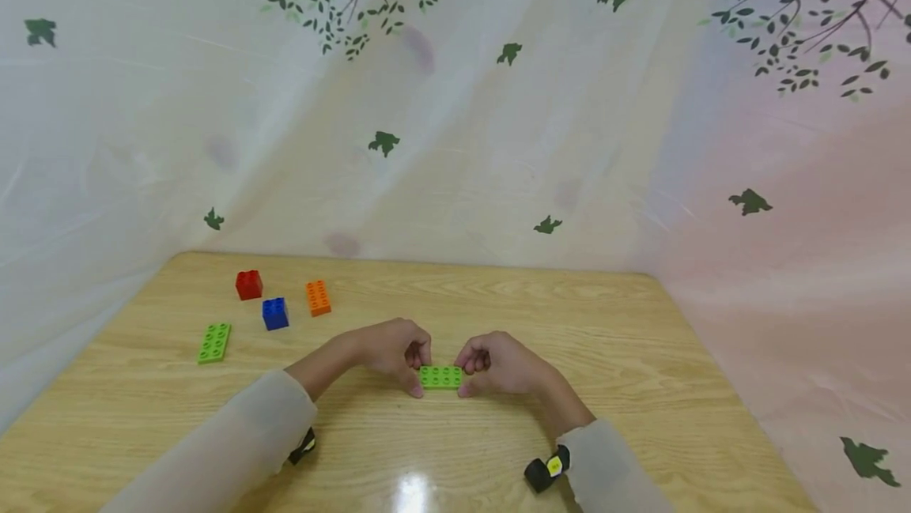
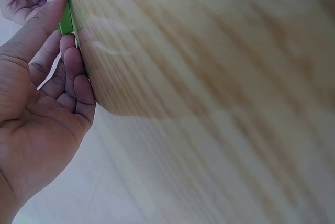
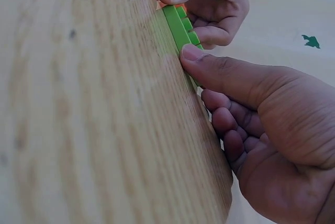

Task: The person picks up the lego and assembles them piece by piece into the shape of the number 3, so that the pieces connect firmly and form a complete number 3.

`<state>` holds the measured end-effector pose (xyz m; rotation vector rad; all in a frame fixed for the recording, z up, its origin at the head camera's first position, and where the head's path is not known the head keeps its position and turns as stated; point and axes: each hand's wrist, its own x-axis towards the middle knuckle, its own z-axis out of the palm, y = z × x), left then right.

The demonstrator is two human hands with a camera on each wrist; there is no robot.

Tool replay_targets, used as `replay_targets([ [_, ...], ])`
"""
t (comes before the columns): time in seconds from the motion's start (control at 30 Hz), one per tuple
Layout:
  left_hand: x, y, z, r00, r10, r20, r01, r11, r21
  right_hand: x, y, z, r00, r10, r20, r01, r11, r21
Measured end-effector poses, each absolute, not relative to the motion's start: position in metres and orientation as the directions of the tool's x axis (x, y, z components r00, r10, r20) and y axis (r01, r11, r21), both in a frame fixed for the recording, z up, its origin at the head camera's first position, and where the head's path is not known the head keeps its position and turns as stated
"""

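A light green toy building brick (image 1: 441, 378) with two rows of studs lies crosswise on the wooden table, studs up. At its left end my left hand (image 1: 393, 351) pinches it between thumb and fingers. My right hand (image 1: 505, 367) pinches the opposite end the same way. In the left wrist view, the left thumb presses along the side of the green brick (image 2: 66, 20). The right wrist view shows both thumbs on the near side of the brick (image 3: 177, 25), close to the tabletop; the fingers behind it are partly hidden.
Left of the hands on the table (image 1: 605, 323) stand a red brick (image 1: 249, 285), a blue brick (image 1: 274, 314), an orange brick (image 1: 318, 298) and another light green brick (image 1: 214, 343). A leaf-patterned cloth (image 1: 455, 181) hangs behind the table.
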<state>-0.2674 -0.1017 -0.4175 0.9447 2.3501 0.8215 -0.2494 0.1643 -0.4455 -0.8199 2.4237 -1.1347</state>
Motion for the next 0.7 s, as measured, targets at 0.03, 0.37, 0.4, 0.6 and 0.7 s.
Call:
replay_targets([
  [0.03, -0.267, -0.102, -0.417, -0.649, 0.734, -0.199, 0.452, 0.582, 0.676, -0.249, 0.164, -0.445, -0.775, -0.629, -0.059, -0.357, 0.513, -0.78],
  [0.37, -0.274, -0.113, -0.418, -0.651, 0.741, -0.161, 0.479, 0.567, 0.67, -0.25, 0.165, -0.443, -0.779, -0.623, -0.068, -0.348, 0.521, -0.78],
  [0.4, -0.276, -0.115, -0.418, -0.656, 0.74, -0.152, 0.481, 0.564, 0.671, -0.25, 0.165, -0.443, -0.779, -0.623, -0.067, -0.35, 0.521, -0.778],
  [0.6, -0.282, -0.132, -0.417, -0.702, 0.702, -0.122, 0.481, 0.593, 0.646, -0.248, 0.164, -0.443, -0.778, -0.625, -0.063, -0.362, 0.528, -0.768],
  [0.7, -0.284, -0.141, -0.413, -0.736, 0.67, -0.102, 0.476, 0.618, 0.627, -0.247, 0.164, -0.442, -0.778, -0.625, -0.066, -0.36, 0.53, -0.768],
])
